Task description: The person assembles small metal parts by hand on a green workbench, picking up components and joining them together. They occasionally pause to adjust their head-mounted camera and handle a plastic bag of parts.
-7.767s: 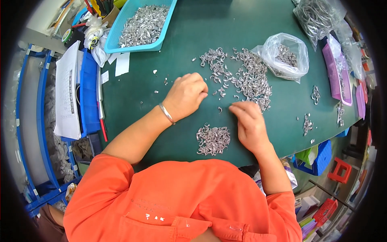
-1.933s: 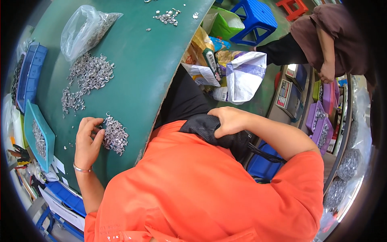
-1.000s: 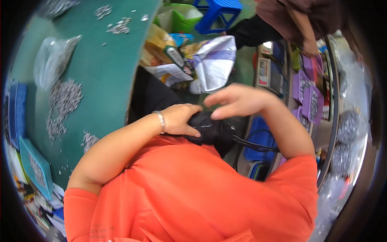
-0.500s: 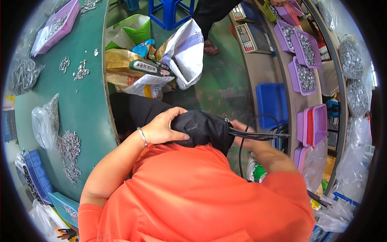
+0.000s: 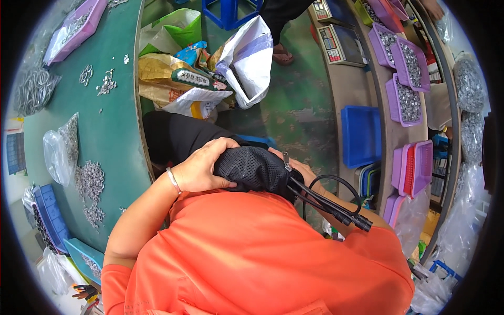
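My left hand, a metal bangle on its wrist, grips the top of a black mesh pouch held against my waist over an orange shirt. My right hand holds the same pouch from its far side, mostly hidden behind it. Black cables with plug ends hang out of the pouch to the right and loop back. My body is turned away from the green table, which runs down the left.
On the table lie piles of small metal parts, a clear bag and blue trays. Sacks and a white bag crowd the floor. A bench at right carries purple trays, a blue tray and scales. Another person's sandalled foot stands nearby.
Both hands left the parts on the table and closed on the black pouch at my waist. The view has swung from the table toward the floor and the right-hand bench.
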`<state>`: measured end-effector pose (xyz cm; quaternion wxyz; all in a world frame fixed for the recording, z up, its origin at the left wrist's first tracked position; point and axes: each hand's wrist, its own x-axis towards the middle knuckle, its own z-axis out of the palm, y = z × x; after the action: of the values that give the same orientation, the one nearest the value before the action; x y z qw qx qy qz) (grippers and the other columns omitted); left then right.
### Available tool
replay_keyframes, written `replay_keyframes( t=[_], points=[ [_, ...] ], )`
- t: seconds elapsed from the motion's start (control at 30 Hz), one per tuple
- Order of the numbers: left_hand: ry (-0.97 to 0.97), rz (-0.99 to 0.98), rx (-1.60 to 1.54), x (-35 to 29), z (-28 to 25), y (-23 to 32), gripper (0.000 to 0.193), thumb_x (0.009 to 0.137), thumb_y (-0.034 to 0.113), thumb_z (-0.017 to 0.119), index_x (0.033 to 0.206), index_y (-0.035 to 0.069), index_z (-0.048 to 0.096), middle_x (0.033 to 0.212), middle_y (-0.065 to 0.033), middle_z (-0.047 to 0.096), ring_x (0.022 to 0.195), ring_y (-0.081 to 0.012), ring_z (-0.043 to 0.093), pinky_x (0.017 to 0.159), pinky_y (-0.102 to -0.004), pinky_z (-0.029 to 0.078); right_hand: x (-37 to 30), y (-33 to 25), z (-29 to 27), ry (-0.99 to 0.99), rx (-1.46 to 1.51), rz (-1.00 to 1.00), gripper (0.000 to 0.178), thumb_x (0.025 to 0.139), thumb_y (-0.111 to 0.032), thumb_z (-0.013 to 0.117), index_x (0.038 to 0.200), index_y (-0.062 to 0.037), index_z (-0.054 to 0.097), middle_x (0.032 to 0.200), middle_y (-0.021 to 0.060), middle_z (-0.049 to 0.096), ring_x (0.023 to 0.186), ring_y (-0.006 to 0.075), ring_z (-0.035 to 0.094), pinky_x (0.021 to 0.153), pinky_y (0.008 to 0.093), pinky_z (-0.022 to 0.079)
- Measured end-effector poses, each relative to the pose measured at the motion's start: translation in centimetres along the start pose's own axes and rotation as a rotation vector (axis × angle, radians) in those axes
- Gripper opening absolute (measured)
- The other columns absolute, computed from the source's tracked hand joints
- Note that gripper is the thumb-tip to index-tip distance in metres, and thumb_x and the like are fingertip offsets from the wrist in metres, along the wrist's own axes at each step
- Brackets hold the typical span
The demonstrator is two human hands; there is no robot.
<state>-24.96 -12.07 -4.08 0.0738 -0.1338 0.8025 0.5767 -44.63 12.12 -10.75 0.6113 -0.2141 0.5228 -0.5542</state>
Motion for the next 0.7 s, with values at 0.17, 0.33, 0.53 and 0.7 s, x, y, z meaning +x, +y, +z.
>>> replay_keyframes(
  t=[0.17, 0.33, 0.53, 0.7],
  points=[
    [0.015, 0.076, 0.052, -0.4, -0.2, 0.4, 0.078, 0.061, 0.009, 0.091, 0.128, 0.004, 0.050, 0.122, -0.0135, 0.058, 0.117, -0.0304, 0.057, 0.101, -0.0374, 0.045, -0.3, -2.4, 1.6, -0.004, -0.182, 0.018, 0.052, 0.100, -0.019, 0.033, 0.145, 0.0032, 0.045, 0.156, 0.0149, 0.038, 0.149, 0.0264, 0.026, 0.122, 0.0370, 0.015],
    [0.023, 0.088, 0.069, -0.7, -0.2, 0.4, 0.079, 0.060, 0.009, 0.092, 0.127, 0.005, 0.051, 0.123, -0.0141, 0.058, 0.117, -0.0324, 0.057, 0.102, -0.0386, 0.045, -0.2, -3.1, 2.1, -0.011, -0.303, -0.014, 0.049, 0.102, -0.015, 0.029, 0.145, 0.0003, 0.047, 0.155, 0.0090, 0.042, 0.145, 0.0213, 0.036, 0.122, 0.0344, 0.023],
    [0.035, 0.101, 0.083, -0.8, -0.2, 0.1, 0.080, 0.059, 0.009, 0.092, 0.128, 0.005, 0.050, 0.123, -0.0142, 0.058, 0.116, -0.0324, 0.057, 0.102, -0.0386, 0.045, -0.1, -3.3, 2.5, 0.009, -0.255, 0.014, 0.051, 0.100, -0.014, 0.028, 0.144, 0.0034, 0.047, 0.154, 0.0109, 0.042, 0.144, 0.0223, 0.036, 0.122, 0.0357, 0.024],
    [0.039, 0.078, 0.070, -0.9, -0.2, -0.2, 0.080, 0.059, 0.009, 0.092, 0.127, 0.004, 0.050, 0.122, -0.0142, 0.058, 0.116, -0.0317, 0.057, 0.101, -0.0381, 0.046, 0.1, -2.9, 2.2, -0.005, -0.260, -0.008, 0.051, 0.100, -0.013, 0.028, 0.143, 0.0052, 0.047, 0.154, 0.0124, 0.042, 0.144, 0.0226, 0.036, 0.122, 0.0361, 0.023]
  ],
)
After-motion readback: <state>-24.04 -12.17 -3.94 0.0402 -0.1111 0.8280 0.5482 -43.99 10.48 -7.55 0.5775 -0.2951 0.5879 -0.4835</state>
